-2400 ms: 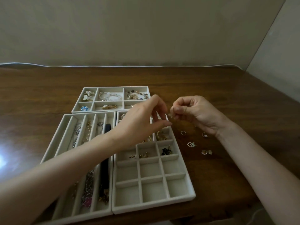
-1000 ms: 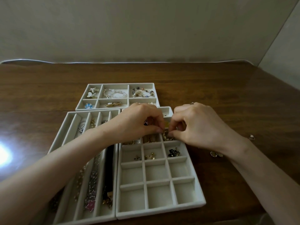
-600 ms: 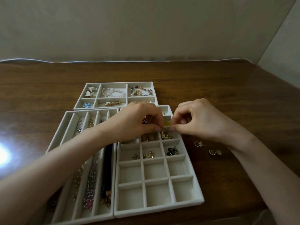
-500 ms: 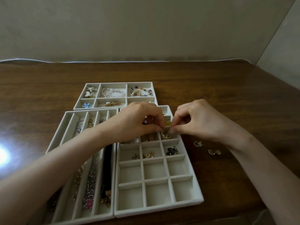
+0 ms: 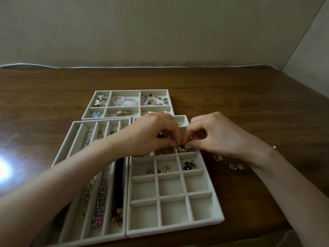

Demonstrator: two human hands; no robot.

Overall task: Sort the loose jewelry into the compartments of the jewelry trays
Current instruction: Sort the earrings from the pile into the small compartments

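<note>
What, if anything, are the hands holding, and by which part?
The left hand and right hand both pinch a small gold piece at their fingertips, above the grid tray; which part of it cannot be told.

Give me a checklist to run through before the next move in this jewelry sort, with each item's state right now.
1. Grip: left hand and right hand both pinch a small gold piece at their fingertips: ok.
2. Position: the pinch sits over a right-column compartment of the grid tray that holds gold bits: ok.
3. Whether the piece matches those bits: cannot tell, too small.
4. Free space: the nearest two rows of the grid tray are bare: ok.
5. Table sorted: not ok, loose gold pieces lie on the table to the right of the tray.
</note>
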